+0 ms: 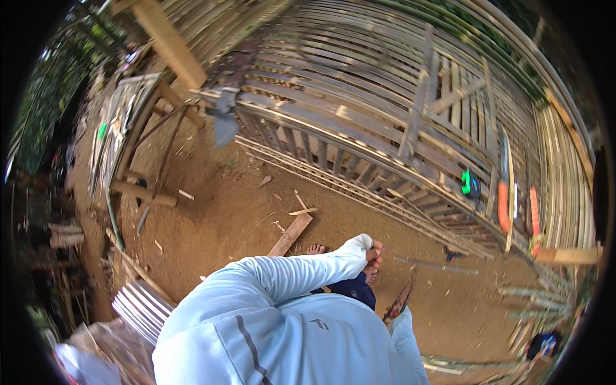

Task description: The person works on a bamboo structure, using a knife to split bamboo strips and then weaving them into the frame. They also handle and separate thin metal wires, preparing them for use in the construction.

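Note:
My left hand is in front of my body, the light blue sleeve reaching to the wrist. Its fingers are curled together; whatever they may hold does not show. Lower right, beside my other sleeve, is a narrow brown, dark-edged shape tapering upward. My right hand cannot be told apart from it, and its fingers are not clear. Below my left hand are my bare feet on the dirt. A flat wooden board lies near them, a small split piece at its far end.
Ahead stands a large slatted bamboo platform. On its right part lie a green-and-black tape measure and an orange-handled saw. A wooden bench stands at left. Bamboo pieces lie at right, corrugated sheets lower left.

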`<control>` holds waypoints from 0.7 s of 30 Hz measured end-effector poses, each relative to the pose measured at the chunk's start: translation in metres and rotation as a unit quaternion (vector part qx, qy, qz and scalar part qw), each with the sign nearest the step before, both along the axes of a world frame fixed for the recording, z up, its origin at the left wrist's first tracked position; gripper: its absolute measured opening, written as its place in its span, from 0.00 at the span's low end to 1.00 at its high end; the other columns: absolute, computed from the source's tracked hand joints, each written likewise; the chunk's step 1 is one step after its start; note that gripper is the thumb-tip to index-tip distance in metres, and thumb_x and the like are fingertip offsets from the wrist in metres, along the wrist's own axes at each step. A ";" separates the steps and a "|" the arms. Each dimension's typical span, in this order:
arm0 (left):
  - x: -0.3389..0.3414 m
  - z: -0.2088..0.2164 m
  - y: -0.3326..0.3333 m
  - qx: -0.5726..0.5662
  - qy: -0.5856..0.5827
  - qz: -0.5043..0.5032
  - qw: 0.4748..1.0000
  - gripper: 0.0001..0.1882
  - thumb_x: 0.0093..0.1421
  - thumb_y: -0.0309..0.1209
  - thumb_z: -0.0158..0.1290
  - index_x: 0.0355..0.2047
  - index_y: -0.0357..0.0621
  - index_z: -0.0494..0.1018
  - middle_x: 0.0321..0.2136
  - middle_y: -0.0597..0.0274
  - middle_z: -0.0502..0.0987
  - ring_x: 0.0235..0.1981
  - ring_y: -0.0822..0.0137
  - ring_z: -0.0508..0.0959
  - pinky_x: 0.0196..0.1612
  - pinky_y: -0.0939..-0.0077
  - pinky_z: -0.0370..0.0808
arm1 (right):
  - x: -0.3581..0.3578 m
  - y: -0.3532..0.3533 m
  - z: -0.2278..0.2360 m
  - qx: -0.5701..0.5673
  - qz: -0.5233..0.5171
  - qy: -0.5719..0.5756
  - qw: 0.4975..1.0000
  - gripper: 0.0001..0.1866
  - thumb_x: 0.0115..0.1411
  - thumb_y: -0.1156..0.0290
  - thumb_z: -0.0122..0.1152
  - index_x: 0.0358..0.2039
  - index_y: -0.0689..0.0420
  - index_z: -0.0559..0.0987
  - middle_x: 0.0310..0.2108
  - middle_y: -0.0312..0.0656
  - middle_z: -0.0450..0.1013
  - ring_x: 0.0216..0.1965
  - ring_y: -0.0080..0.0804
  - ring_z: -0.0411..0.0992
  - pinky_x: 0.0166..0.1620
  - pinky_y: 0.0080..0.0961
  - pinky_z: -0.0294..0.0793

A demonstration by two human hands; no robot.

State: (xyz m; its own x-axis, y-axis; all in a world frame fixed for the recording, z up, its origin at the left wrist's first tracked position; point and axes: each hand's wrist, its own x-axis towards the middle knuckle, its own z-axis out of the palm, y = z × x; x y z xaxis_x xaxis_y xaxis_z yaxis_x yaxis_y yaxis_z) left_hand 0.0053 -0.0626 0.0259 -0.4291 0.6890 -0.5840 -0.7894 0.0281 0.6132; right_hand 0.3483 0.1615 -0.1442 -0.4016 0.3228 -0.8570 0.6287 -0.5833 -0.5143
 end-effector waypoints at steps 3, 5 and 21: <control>0.005 -0.002 -0.022 -0.028 0.001 0.039 0.999 0.10 0.61 0.26 0.49 0.42 0.39 0.67 0.30 0.60 0.76 0.27 0.71 0.76 0.31 0.76 0.75 | 0.015 0.036 0.004 0.065 0.143 -0.104 0.982 0.32 0.63 0.69 0.54 0.65 0.36 0.55 0.36 0.44 0.75 0.31 0.39 0.74 0.28 0.44 0.70; 0.006 -0.007 -0.032 -0.043 0.017 0.075 0.996 0.10 0.57 0.23 0.47 0.41 0.40 0.67 0.27 0.61 0.74 0.24 0.71 0.75 0.28 0.75 0.74 | 0.002 0.057 0.008 0.111 0.255 -0.152 0.949 0.31 0.63 0.69 0.54 0.64 0.37 0.56 0.35 0.44 0.75 0.31 0.39 0.74 0.28 0.44 0.71; 0.106 0.002 0.004 -0.093 0.050 0.396 0.912 0.10 0.63 0.36 0.46 0.37 0.43 0.72 0.21 0.69 0.66 0.19 0.74 0.65 0.24 0.76 0.67 | -0.154 0.165 0.061 0.191 0.441 -0.026 0.877 0.28 0.62 0.74 0.52 0.63 0.48 0.61 0.32 0.44 0.74 0.29 0.37 0.75 0.33 0.38 0.75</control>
